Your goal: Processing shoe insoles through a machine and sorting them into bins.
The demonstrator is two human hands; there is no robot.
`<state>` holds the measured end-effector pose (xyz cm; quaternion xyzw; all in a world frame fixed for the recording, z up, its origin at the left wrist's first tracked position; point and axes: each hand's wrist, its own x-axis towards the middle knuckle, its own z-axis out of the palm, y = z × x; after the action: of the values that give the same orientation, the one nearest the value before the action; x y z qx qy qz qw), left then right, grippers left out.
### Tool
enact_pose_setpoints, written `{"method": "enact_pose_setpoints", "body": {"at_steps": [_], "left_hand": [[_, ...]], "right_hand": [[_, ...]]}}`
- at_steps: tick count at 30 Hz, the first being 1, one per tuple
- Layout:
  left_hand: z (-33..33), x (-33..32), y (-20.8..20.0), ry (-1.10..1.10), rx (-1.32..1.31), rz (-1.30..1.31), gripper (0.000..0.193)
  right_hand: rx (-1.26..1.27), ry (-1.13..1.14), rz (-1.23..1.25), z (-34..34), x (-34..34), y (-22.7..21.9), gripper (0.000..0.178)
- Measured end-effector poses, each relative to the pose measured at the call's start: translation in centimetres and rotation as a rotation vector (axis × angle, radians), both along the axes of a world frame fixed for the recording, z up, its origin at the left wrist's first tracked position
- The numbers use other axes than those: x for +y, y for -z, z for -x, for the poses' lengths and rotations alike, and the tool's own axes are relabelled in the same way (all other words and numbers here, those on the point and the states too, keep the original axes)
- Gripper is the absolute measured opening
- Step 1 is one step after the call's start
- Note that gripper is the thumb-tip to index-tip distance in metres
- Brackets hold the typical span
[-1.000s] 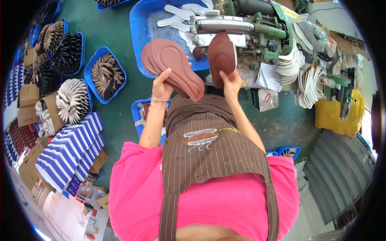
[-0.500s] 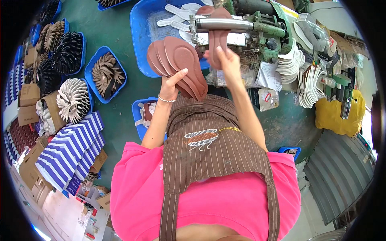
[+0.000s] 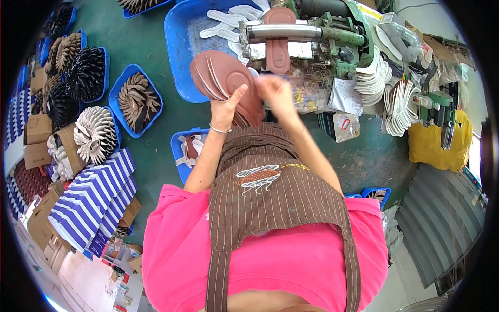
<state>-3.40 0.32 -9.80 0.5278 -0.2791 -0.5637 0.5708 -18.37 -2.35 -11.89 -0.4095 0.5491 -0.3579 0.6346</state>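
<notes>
A fanned stack of reddish-brown insoles is gripped in my left hand, its thumb lying over the top one. At the right edge of that stack is my right hand, smeared by motion. Whether its fingers touch or pinch an insole cannot be made out. Beyond it, a single brown insole passes under the shiny metal roller of a green machine, its rounded end toward me. Nobody's hand is on that insole.
Behind the stack stands a blue tub with white insoles. More white insoles hang in bundles right of the machine. At left are blue baskets of insoles and striped boxes. A smaller blue bin sits by my left forearm.
My right hand has let go of the insole at the roller and come back toward the stack. That insole stays under the roller. The stack in my left hand is less spread.
</notes>
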Motion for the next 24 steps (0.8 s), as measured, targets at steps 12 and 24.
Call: {"method": "enact_pose_setpoints", "body": {"at_steps": [12,24], "left_hand": [[0.0,-0.6,-0.6,-0.121,0.338,-0.179,0.04],[1.0,0.1,0.1,-0.231,-0.211,0.075,0.052]], "right_hand": [[-0.099,0.354,0.061,2.8,1.8,1.7,0.009],[0.008,0.26,0.084,0.0,3.1,-2.0,0.008]]}}
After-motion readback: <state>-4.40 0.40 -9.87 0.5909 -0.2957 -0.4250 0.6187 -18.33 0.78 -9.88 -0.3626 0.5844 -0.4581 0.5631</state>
